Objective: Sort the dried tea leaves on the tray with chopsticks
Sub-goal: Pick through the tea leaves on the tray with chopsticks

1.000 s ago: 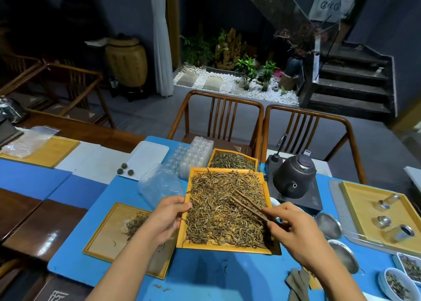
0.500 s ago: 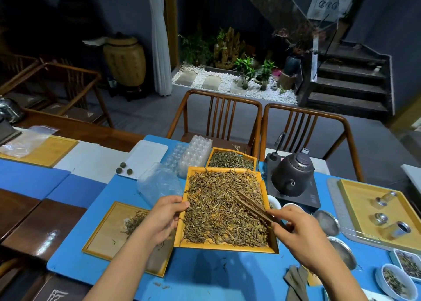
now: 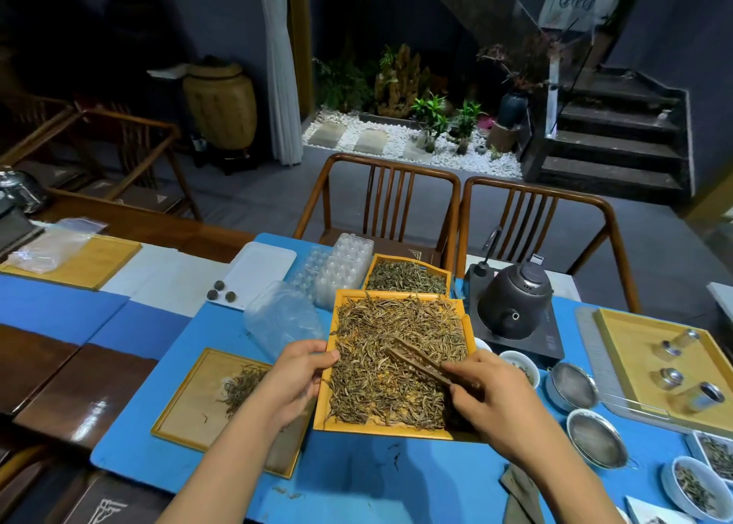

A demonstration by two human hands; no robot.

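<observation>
Head view. Orange tray (image 3: 390, 431) held tilted above the blue mat (image 3: 357, 480), its near edge raised off the surface; the dried tea leaves (image 3: 392, 357) cover nearly all of the tray floor in a loose layer

Left hand (image 3: 295, 380) — grips the tray's left rim, thumb curled over the top edge and touching the outermost leaves, the other fingers hidden beneath the tray

Right hand (image 3: 496, 400) — fingers curled round the near ends of the brown chopsticks (image 3: 416, 361), thumb pressed on top. The two sticks run up and to the left from the fingertips, lying close together and nearly parallel, tips over the middle of the leaf layer. Cannot tell whether the tips pinch a leaf or only rest on the pile

Left of the left-hand fingers: a flat wooden tray (image 3: 186, 400) with a small heap of leaves, partly under the forearm. Beyond the chopstick tips: a smaller orange tray (image 3: 408, 275) of greener leaves, just behind the held tray. Beyond the right-hand knuckles: a dark kettle (image 3: 513, 303) on its base. Right of that hand: two metal strainers (image 3: 595, 438) and small white bowls (image 3: 694, 488) holding leaves
</observation>
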